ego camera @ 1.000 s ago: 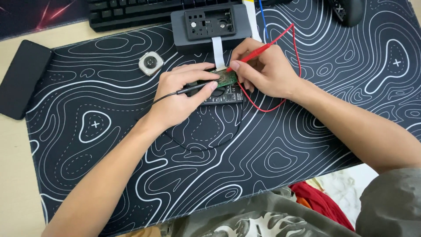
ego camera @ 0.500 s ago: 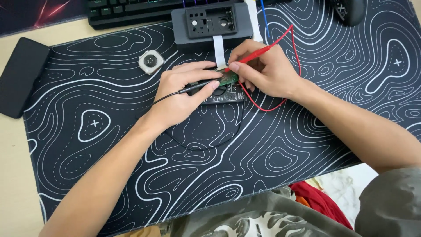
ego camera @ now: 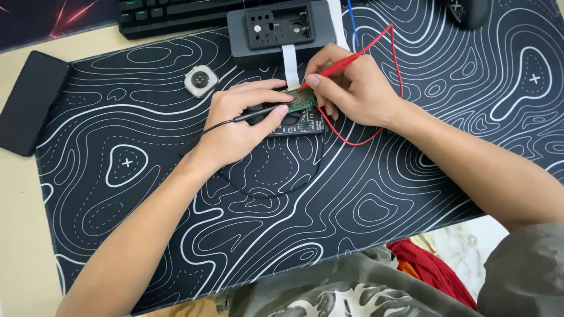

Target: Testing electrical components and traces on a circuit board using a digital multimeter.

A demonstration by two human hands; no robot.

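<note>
1. While both forearms stretch across the black desk mat with white contour lines (ego camera: 364, 205), the left hand (ego camera: 241, 126) pinches a thin black probe with a black lead (ego camera: 258, 114), thumb and forefinger pressed together on its shaft.
2. That black probe lies nearly flat, its tip pointing toward the small green circuit board (ego camera: 301, 101) just beyond the fingertips, and its lead runs back past the wrist and loops over the mat.
3. Over on the other side, the right hand (ego camera: 355, 88) grips a slim red probe with a red wire (ego camera: 343, 61) like a pen, fingers closed tight around it.
4. Its tip comes down at the near edge of the green board, right between the two hands; whether it touches metal, I cannot tell.
5. Trailing from that grip, the red wire arcs up past the knuckles, then curves round below the right wrist.
6. Under both grips sits a flat black rectangular module (ego camera: 301, 124), partly hidden by the fingers, touching the green board.
7. Just past the fingertips, a white flat ribbon strip (ego camera: 290, 63) leads up to a dark grey rectangular plastic housing (ego camera: 282, 32).
8. Left of the left knuckles, apart from them, lies a small square watch body with a dark round back (ego camera: 200, 80).
</note>
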